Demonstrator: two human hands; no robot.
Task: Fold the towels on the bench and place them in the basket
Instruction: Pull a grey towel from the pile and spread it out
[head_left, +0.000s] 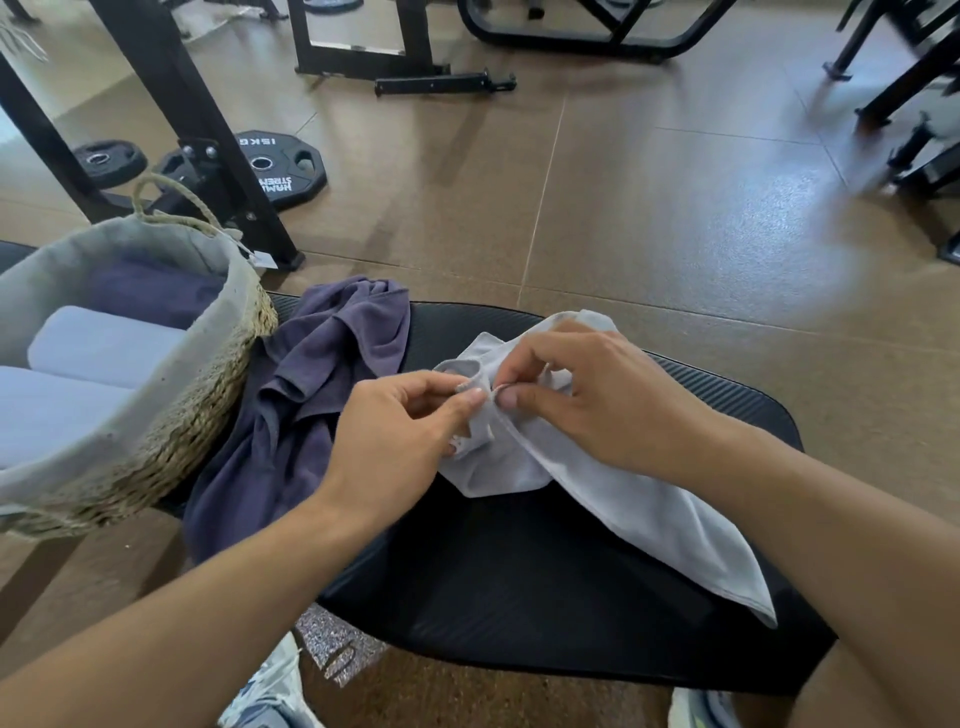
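**A:** What are the fingers doing?

**B:** Both hands meet over the middle of the tabletop. The left hand pinches the hemmed edge of a pale grey towel between thumb and forefinger. The right hand pinches the same hem just beside it, fingers curled over the cloth. The fingertips of the two hands nearly touch.

**B:** The towel lies bunched under and beyond the fingers, one long corner trailing off toward the person's right.

**A:** How would it handle?

**B:** It looks thin, soft and light, collapsing into loose folds wherever it isn't held. I judge the stitched hem and the corners to be the best places to grip, since the middle would only sag. Nothing about it seems fragile or slippery.

**A:** And further out from the fingers?

**B:** Left of them, a dark purple towel lies crumpled on the tabletop, equally limp, still unfolded. Further left stands a round basket of coarse woven straw with a grey cloth lining and a rope handle. It touches the purple towel. Inside are folded towels, pale and dark, in soft rectangular pads.

**A:** The tabletop itself?

**B:** Black, padded, with a ribbed texture. Beyond it is a smooth brown floor, with black weight plates and metal gym frames.
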